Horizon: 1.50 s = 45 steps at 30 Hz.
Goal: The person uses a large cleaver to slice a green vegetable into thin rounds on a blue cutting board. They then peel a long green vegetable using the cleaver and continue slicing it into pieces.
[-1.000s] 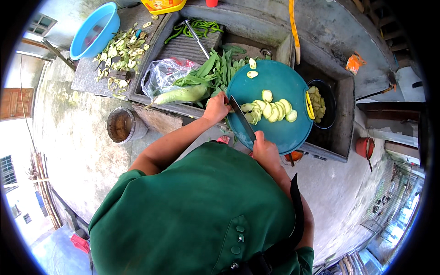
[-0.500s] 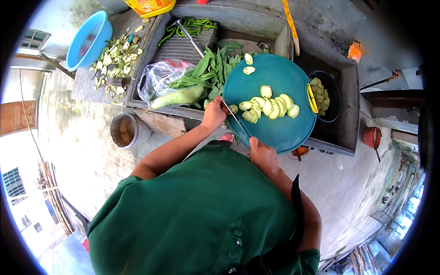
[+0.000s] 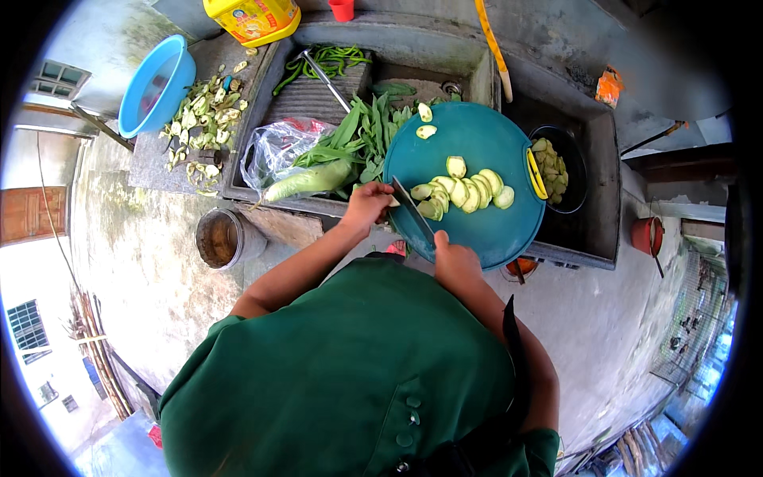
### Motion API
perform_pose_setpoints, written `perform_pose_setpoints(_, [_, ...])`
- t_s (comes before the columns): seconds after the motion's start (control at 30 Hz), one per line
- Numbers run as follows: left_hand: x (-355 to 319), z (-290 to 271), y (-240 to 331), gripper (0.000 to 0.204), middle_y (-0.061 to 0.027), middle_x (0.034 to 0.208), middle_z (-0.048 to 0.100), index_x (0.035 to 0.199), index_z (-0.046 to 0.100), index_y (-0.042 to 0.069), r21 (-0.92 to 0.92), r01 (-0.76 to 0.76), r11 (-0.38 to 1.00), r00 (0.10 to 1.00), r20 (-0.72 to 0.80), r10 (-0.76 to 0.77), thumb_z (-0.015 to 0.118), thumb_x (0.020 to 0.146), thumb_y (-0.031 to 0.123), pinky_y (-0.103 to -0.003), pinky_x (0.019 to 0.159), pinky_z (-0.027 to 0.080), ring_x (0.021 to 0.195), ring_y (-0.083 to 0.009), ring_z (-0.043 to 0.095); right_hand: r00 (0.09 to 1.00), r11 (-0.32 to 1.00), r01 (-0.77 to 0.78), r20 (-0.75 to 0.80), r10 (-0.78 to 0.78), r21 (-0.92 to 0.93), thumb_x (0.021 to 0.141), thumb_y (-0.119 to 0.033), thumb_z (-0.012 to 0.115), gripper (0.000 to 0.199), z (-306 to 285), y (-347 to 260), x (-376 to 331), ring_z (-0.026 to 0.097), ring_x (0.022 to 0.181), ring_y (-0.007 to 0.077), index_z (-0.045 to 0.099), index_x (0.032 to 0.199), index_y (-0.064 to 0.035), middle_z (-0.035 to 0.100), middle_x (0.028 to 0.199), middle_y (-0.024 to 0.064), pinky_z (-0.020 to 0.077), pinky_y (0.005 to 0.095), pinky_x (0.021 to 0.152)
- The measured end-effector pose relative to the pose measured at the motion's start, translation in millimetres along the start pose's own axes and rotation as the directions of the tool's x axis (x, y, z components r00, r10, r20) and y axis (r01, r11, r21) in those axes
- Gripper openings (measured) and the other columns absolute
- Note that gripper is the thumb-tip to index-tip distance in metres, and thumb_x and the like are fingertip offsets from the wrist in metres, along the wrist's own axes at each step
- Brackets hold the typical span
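The hands are held close together, near the left edge of a round teal board. The fingers of the left hand are pinched on a small pale piece; the right hand is closed around the handle of a knife.

From largest to smallest: a grey two-basin sink is spanned by the board, which is probably rigid and fairly light, and best lifted by the yellow grip on its right rim, with its opposite edge supported. Beside it, in the right basin, a dark bowl is partly filled with cut pieces; a two-sided hold on its rim would likely be needed.

The knife is slanted away and to the left, its blade above the board's left edge, close to the left fingers. It is judged stiff and sharp, safe to be gripped only by the handle.

Pale green slices are heaped in an overlapping row across the middle of the board. They are likely light, firm yet easily snapped, and slippery where cut, so are best scooped together or lifted by their edges.

The pinched piece, smallest of all, is mostly hidden by the fingers; a damp, slick surface is to be expected, with fingertips best kept behind the blade.
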<state>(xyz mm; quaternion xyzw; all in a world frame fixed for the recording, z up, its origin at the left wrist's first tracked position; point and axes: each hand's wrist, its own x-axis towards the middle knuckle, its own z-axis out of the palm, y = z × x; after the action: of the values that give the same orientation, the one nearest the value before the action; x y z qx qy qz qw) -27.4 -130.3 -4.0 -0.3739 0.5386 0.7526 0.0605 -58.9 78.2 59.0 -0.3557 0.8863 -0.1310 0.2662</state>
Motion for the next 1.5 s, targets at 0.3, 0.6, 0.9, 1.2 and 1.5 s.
perform_pose_setpoints(0.3, [21,-4,41,0.012,-0.0093,0.082,0.060,0.087,0.054,0.003,-0.306,0.136,0.942,0.965,0.255,-0.057,0.047,0.077,0.003,-0.023,0.049,0.043,0.067,-0.0185,0.058,0.947,0.967,0.010,-0.313,0.072,0.253,0.080,-0.010,0.052,0.023,-5,25,-22,0.055,0.059,0.0412,0.039,0.097,-0.0024,0.055,0.061,0.0216,0.0422,0.0493,0.052])
perform_pose_setpoints(0.6, [50,32,42,0.024,-0.0100,0.068,0.059,0.080,0.061,0.003,0.752,-0.558,0.349,0.830,0.509,0.229,0.067,0.067,0.022,-0.034,0.059,0.045,0.064,-0.0216,0.059,0.931,0.963,-0.033,-0.343,0.127,0.267,0.079,-0.009,0.053,0.024,-8,29,-32,0.055,0.059,0.0417,0.040,0.098,-0.0022,0.056,0.063,0.0223,0.0425,0.0491,0.051])
perform_pose_setpoints(0.9, [39,-16,47,0.011,-0.0080,0.069,0.059,0.081,0.050,0.007,0.036,0.059,0.998,0.950,0.304,-0.067,0.060,0.077,0.008,-0.021,0.035,0.028,0.046,-0.0096,0.045,0.946,0.963,-0.009,-0.309,0.095,0.271,0.079,-0.011,0.053,0.025,-6,29,-36,0.055,0.060,0.0412,0.040,0.098,-0.0026,0.056,0.063,0.0222,0.0426,0.0492,0.053])
perform_pose_setpoints(1.2, [20,-45,19,0.018,-0.0098,0.077,0.061,0.099,0.047,0.008,-0.203,0.058,0.977,0.967,0.253,-0.005,0.052,0.081,0.004,-0.019,0.039,0.030,0.051,-0.0091,0.046,0.997,0.994,0.051,-0.063,-0.046,0.094,0.080,-0.013,0.052,0.023,3,17,-18,0.055,0.058,0.0407,0.038,0.095,-0.0039,0.055,0.060,0.0204,0.0423,0.0505,0.053])
perform_pose_setpoints(1.5, [4,-6,-4,0.013,-0.0063,0.067,0.056,0.086,0.045,0.010,-0.208,0.139,0.968,0.990,0.025,-0.137,0.056,0.080,0.011,-0.022,0.034,0.026,0.045,-0.0094,0.044,0.982,0.988,0.053,-0.187,-0.025,0.145,0.080,-0.012,0.051,0.021,7,20,-13,0.055,0.057,0.0406,0.039,0.096,-0.0031,0.055,0.060,0.0213,0.0417,0.0501,0.051])
